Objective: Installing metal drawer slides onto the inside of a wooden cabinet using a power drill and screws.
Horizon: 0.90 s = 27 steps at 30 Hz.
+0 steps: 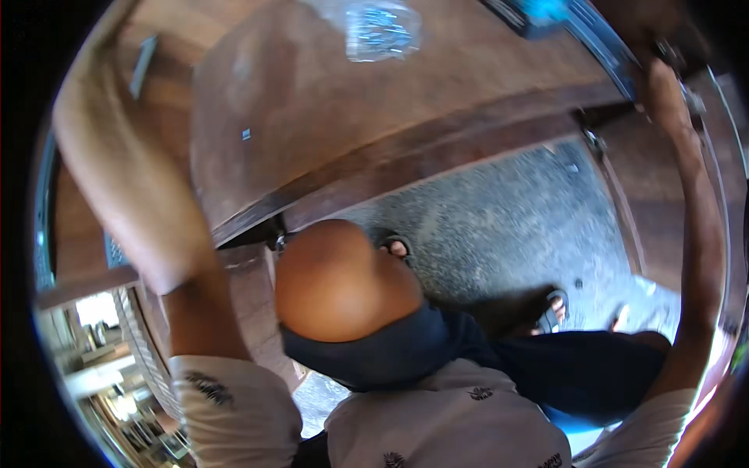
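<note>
My left forearm [125,171] reaches up along the left side and leaves the picture at the top, so my left hand is out of view. At the upper right, my right hand [668,97] is at the far end of the brown table [406,101], next to metal fittings [669,53] and a long blue-grey strip [605,47]. Its fingers are dark and smeared, and whether they grip anything is unclear. A clear plastic bag [382,31] with many small bluish pieces lies on the tabletop near the top edge.
A tiny blue piece [246,134] lies on the table's left part. Another narrow strip [143,66] is beside my left forearm. Below the table edge are my bare knee [335,273], a grey floor [499,210] and sandalled feet [552,312]. Metal latches [594,140] sit under the edge.
</note>
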{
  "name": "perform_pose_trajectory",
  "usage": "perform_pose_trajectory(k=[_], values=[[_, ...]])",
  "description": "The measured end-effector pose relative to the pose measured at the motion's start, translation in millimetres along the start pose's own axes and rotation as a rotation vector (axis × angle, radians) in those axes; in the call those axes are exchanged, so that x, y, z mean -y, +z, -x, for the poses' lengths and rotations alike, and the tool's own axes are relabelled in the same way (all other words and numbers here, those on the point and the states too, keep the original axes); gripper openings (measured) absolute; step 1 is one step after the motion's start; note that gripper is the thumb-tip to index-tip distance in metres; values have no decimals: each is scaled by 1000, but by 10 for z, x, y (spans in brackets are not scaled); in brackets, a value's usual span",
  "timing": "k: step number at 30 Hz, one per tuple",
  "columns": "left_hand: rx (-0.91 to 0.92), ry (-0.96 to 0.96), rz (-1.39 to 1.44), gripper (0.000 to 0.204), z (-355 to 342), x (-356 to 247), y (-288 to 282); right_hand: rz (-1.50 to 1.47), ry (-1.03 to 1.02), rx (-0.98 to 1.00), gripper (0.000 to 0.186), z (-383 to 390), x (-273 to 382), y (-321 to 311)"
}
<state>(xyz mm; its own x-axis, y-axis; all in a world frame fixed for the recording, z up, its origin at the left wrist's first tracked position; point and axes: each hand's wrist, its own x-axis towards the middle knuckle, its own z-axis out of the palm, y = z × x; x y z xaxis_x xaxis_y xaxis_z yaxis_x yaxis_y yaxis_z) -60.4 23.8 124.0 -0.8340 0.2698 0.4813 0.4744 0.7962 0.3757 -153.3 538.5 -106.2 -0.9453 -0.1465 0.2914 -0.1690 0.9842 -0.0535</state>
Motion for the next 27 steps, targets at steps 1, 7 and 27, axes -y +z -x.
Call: perform_pose_trajectory(k=[1, 7, 27], values=[[-57, -101, 3, 6, 51, 168, -46, 19, 110, 40, 23, -93, 13, 25], [-290, -381, 149, 17, 1136, 1093, 269, -160, 74, 16, 25, -95, 49, 73], [-8, -51, 325, 16, 597, 675, 1733, 50, 28, -36, 30, 0, 255, 94]])
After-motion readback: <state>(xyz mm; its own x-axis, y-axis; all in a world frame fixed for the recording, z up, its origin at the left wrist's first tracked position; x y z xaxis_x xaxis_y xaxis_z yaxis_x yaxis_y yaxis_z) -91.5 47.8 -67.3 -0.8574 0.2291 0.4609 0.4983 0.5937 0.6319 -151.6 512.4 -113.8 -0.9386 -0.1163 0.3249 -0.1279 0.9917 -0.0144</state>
